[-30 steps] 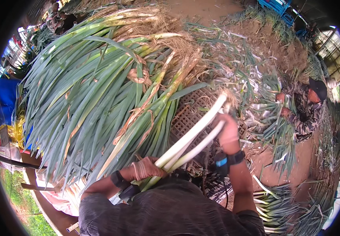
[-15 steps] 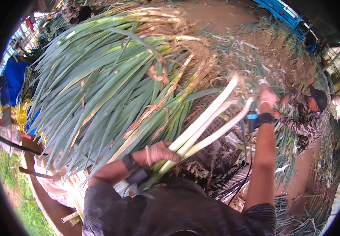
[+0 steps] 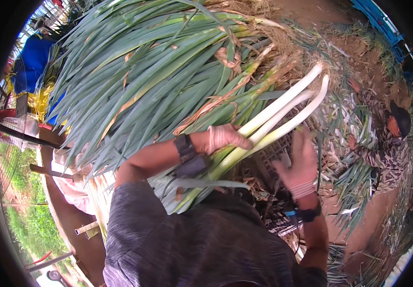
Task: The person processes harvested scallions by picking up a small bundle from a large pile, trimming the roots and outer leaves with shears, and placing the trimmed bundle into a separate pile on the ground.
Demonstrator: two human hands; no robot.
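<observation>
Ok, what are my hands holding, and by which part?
Your left hand grips long green onions where their white turns green; your open right hand holds nothing.

Blue sheeting (image 3: 33, 60) at the left, a co-worker (image 3: 392, 165) at the right.
Bright yellow plastic (image 3: 40, 101) shows just below the blue; green plants (image 3: 27, 217) fill the lower left. The co-worker wears a dark cap (image 3: 401, 118); a blue frame (image 3: 380, 23) edges the upper right.

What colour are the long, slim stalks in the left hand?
Long, slim stalks: white, greening near the left hand; head view shows this.
</observation>
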